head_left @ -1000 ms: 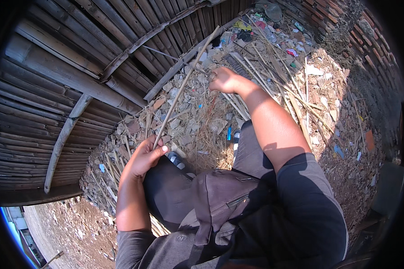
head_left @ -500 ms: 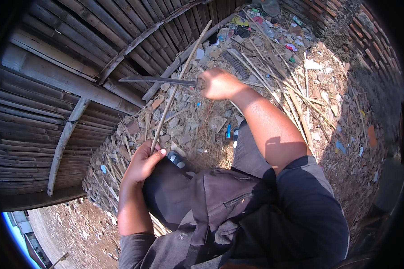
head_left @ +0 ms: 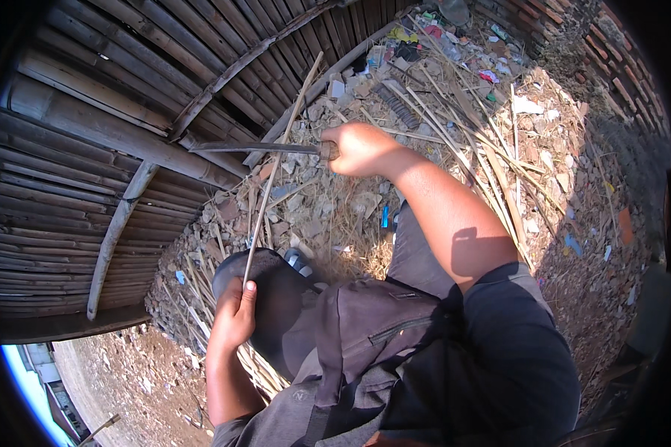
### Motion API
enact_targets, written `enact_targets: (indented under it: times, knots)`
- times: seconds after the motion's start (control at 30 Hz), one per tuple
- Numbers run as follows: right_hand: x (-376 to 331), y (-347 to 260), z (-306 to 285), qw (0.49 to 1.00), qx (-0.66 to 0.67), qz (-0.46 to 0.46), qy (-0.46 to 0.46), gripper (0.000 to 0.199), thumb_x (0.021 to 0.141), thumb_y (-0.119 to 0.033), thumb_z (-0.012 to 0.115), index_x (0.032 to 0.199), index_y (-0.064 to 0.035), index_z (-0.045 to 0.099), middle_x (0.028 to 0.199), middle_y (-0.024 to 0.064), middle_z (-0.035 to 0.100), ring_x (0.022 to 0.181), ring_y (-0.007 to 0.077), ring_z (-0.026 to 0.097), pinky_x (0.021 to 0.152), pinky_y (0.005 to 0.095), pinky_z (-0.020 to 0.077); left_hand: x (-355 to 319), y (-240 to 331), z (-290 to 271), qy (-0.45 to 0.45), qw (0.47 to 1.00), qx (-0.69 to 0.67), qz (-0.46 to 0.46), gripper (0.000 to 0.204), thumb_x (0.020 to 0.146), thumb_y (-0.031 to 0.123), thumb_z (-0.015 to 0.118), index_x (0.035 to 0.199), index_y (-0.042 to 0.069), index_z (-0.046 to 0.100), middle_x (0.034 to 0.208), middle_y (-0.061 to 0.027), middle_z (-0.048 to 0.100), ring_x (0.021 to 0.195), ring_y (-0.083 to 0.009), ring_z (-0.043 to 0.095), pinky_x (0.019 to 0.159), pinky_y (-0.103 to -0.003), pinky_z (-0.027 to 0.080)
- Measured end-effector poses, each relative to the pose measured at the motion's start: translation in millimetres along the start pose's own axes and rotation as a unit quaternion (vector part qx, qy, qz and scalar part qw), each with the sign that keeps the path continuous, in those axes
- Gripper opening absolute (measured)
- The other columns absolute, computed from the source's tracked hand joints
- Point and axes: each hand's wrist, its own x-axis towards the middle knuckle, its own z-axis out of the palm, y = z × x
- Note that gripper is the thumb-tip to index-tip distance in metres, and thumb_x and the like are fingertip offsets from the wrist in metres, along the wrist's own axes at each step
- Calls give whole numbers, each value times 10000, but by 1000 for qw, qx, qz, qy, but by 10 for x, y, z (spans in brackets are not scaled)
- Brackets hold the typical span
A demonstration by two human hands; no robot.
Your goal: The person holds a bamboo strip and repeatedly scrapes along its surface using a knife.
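Beside my left knee, my left hand (head_left: 233, 314) is closed round the lower end of a long, thin bamboo strip (head_left: 266, 195). The strip slants up and away, its far end near the woven wall. My right hand (head_left: 356, 149) grips the handle of a machete (head_left: 261, 147), whose long dark blade points left. The blade crosses the strip about midway up, and appears to touch it. Most of the handle is hidden in my right fist.
A bamboo-slat wall (head_left: 74, 194) stands close on the left, with a brick wall (head_left: 619, 67) at the far right. Loose bamboo strips (head_left: 492, 160) lie on rubble to the right, and more strips (head_left: 257, 372) lie by my left leg. Coloured litter (head_left: 432, 37) is heaped at the back.
My left hand has drawn back toward my body, pulling the bamboo strip nearer. The machete has shifted slightly left and lower, still across the strip.
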Motion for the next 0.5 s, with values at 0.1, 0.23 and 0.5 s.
enact_targets:
  times: [0.1,0.23,0.5]
  knots:
    - [-30,-178,110,994,-36,-44,-90,465,764,-251,694,1195,-79,682,1102,203,704,1063,369,664,922,446,527,-253,48,-60,-16,996,36,-77,383,1066,325,512,893,-16,541,673,-148,537,638,-263,505,636,-392,441]
    - [136,113,378,993,-37,-30,-110,455,774,-242,703,1201,-84,685,1086,196,707,1051,360,669,931,447,524,-628,-53,-19,-19,991,85,-103,343,1041,290,571,895,-20,581,678,-181,581,619,-266,543,621,-391,460]
    - [22,-97,266,990,-65,-14,-126,587,797,-348,756,1303,-75,636,1230,205,668,1161,350,633,992,424,503,-1149,-245,42,95,976,172,-98,301,1005,295,625,960,0,585,696,-195,626,628,-363,632,592,-446,475]
